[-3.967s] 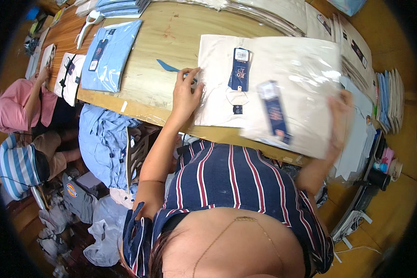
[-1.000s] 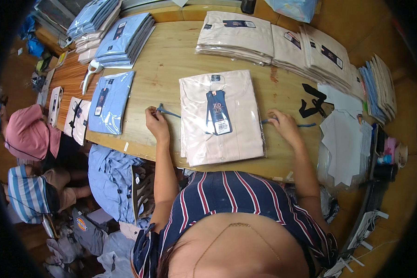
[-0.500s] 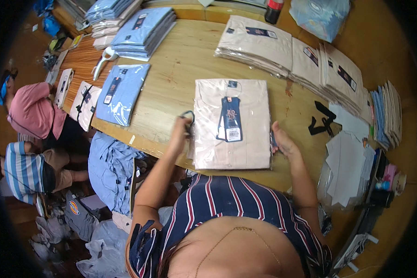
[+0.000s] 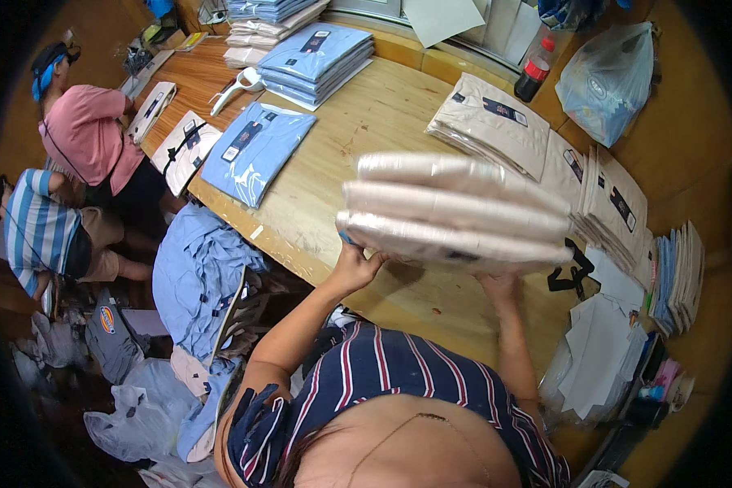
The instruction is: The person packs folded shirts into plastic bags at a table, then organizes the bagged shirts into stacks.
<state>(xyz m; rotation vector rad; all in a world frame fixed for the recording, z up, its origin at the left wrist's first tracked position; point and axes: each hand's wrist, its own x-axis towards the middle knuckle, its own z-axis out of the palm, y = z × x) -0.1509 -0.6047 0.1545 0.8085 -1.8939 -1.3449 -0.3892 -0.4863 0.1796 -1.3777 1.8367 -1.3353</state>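
Note:
Both hands hold up a small stack of cream folded shirts in clear plastic bags [image 4: 455, 207], tilted on edge above the table. Three folded edges show, slightly blurred by motion. My left hand [image 4: 356, 268] grips the stack's lower left side, with a bit of something dark blue by its fingers, too covered to name. My right hand [image 4: 500, 291] is closed at the lower right side, its fingers largely hidden behind the stack. Just beyond my right hand, black straps [image 4: 573, 268] lie on the wooden table [image 4: 366, 106].
Bagged cream shirts [image 4: 496, 122] lie along the table's far right, near a cola bottle [image 4: 533, 71] and a filled plastic bag [image 4: 606, 85]. Blue bagged shirts [image 4: 256, 154] and a white tag gun-like tool [image 4: 240, 88] are left. Two people work beyond the loose blue garments [image 4: 199, 281].
The bagged cream shirts have gone from lying flat on the table to being lifted and tilted on edge in both hands. The view has shifted, too.

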